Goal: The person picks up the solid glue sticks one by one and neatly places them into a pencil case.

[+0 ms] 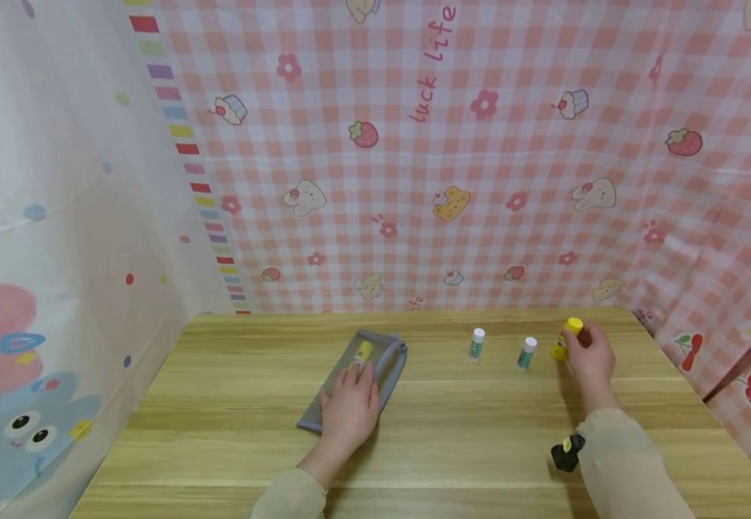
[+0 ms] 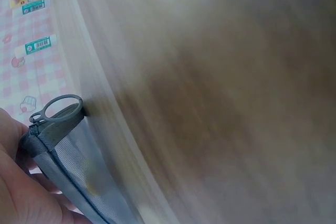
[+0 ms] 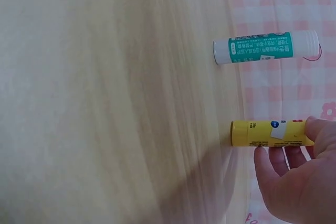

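My left hand (image 1: 352,409) lies over a grey mesh zipper pouch (image 1: 330,393), its fingers extended and resting on it. A yellow glue stick (image 1: 362,352) shows through the pouch's mesh, partly hidden by the fingers. In the left wrist view, a ring-shaped zipper pull (image 2: 63,107) stands up at the pouch's end. On the right, my right hand (image 1: 592,358) grips another yellow glue stick (image 3: 268,133) by its upper part, thumb on one side and fingers on the other. That stick is upright with its base at the tabletop.
Two white-and-green glue sticks (image 1: 476,346) (image 1: 527,354) stand upright between the hands, nearer the right one. The wooden table (image 1: 233,382) meets a pink checked cloth (image 1: 414,180) at its back edge. A small black device (image 1: 567,454) sits at the right wrist.
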The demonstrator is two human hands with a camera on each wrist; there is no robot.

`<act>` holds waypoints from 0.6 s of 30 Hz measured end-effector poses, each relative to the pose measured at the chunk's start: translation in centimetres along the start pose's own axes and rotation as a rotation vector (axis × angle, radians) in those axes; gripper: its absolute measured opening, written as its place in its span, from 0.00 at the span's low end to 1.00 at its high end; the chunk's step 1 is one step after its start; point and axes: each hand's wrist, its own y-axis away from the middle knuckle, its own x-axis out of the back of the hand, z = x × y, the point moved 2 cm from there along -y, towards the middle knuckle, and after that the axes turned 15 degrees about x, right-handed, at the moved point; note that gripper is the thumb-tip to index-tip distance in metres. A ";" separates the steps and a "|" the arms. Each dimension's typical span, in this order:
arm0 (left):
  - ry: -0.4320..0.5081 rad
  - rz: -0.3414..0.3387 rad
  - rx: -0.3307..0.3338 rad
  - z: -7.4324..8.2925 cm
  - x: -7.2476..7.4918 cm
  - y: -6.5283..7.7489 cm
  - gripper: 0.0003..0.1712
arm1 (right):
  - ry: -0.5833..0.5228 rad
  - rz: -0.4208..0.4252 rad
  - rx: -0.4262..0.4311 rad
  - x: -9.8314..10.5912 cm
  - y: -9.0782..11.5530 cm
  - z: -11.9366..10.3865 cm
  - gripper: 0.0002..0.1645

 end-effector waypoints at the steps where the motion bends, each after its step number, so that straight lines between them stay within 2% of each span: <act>1: -0.001 0.000 0.000 0.0 0.0 0.0 0.26 | 0.000 0.006 0.008 0.0 0.1 0.1 0.33; 9: 0.002 -0.008 0.009 -0.1 -0.2 -0.1 0.26 | 0.009 0.037 0.057 0.4 0.7 0.9 0.30; 18: -0.002 -0.008 0.007 -0.2 -0.3 -0.1 0.26 | 0.029 0.020 0.098 0.6 1.5 0.9 0.26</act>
